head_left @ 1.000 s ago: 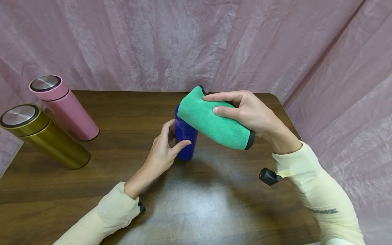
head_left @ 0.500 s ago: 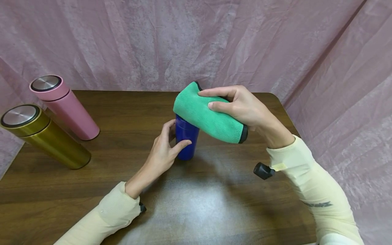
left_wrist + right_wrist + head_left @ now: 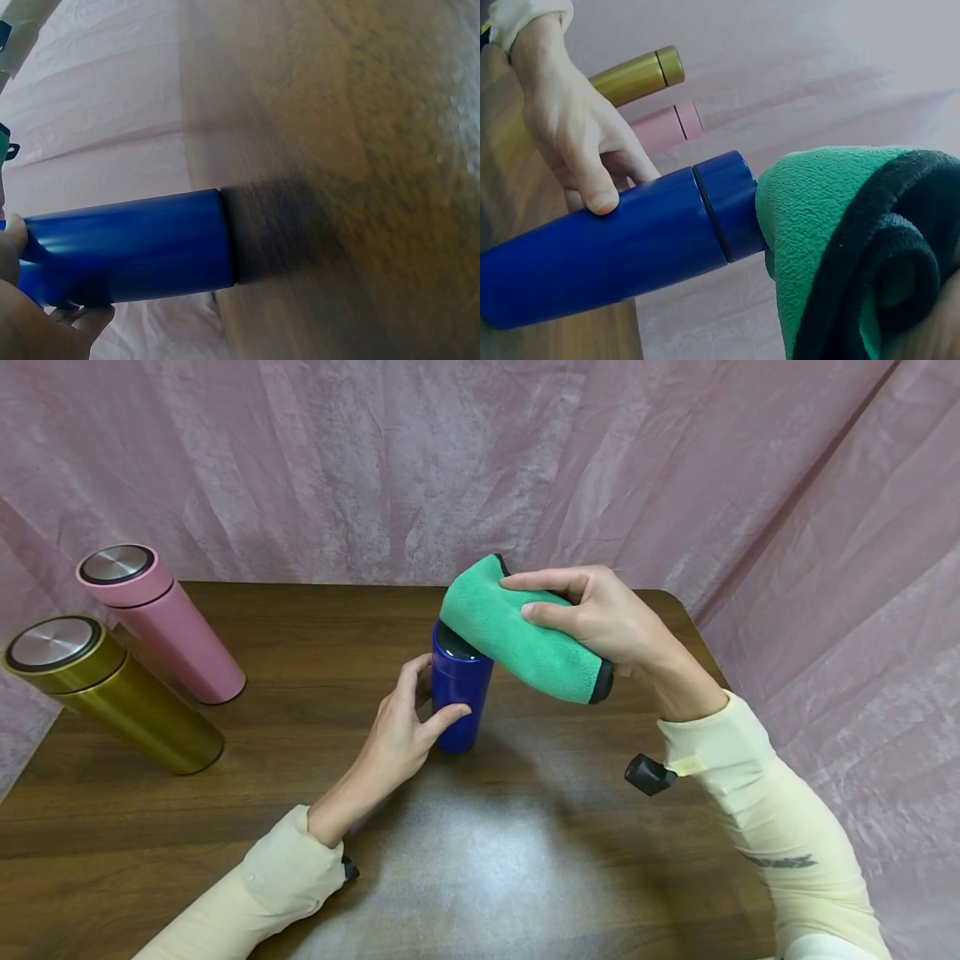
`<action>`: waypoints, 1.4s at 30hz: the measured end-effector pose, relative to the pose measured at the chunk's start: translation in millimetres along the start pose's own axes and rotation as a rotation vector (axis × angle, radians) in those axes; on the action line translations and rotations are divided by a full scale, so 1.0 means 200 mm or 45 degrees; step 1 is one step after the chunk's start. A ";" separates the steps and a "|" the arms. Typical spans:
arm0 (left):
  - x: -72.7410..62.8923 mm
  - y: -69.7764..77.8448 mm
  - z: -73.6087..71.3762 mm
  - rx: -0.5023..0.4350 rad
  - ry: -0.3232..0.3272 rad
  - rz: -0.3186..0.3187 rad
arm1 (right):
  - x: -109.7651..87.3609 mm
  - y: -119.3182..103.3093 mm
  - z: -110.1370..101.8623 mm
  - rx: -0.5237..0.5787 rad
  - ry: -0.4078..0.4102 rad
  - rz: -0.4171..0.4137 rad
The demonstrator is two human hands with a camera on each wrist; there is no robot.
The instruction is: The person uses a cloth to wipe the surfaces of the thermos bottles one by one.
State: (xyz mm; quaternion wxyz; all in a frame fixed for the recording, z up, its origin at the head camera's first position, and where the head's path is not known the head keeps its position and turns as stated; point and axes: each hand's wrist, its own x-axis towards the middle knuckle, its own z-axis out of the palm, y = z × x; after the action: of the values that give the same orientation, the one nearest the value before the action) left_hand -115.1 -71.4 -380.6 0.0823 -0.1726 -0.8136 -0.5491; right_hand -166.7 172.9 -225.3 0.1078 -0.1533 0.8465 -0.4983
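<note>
head view, glossy blue flask (image 3: 461, 683), black-edged green cloth (image 3: 525, 635)

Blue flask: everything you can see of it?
The blue flask is a glossy, metallic-looking cylinder, lid on, with a dark seam beneath it and a dark, shiny top. It stands upright on the wood-grain table. The left hand grips its body; the green cloth partly hides the top, apparently touching it.
</note>
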 end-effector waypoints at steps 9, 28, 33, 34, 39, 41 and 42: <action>0.00 0.00 0.00 0.000 0.002 0.008 | -0.07 0.01 -0.04 -0.066 0.028 0.063; 0.00 0.01 0.00 -0.026 -0.020 -0.035 | -0.16 -0.02 -0.02 -0.129 -0.058 -0.085; 0.00 0.00 -0.01 -0.056 -0.034 -0.025 | -0.13 -0.04 0.00 -0.154 -0.091 -0.131; 0.00 0.00 -0.01 -0.067 -0.035 -0.021 | -0.13 -0.05 0.01 -0.162 -0.096 -0.142; 0.00 0.00 -0.01 -0.128 -0.052 -0.005 | -0.10 -0.07 0.03 -0.174 -0.125 -0.163; 0.00 0.00 -0.01 -0.145 -0.057 -0.008 | -0.09 -0.08 0.03 -0.176 -0.135 -0.168; 0.00 0.01 -0.01 -0.146 -0.058 -0.014 | -0.08 -0.08 0.03 -0.181 -0.137 -0.169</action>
State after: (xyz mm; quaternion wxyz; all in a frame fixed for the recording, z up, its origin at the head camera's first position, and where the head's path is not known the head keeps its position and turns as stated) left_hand -114.8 -71.8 -379.0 0.0507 -0.1848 -0.7833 -0.5913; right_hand -146.4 166.7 -213.8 0.1088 -0.2429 0.8606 -0.4342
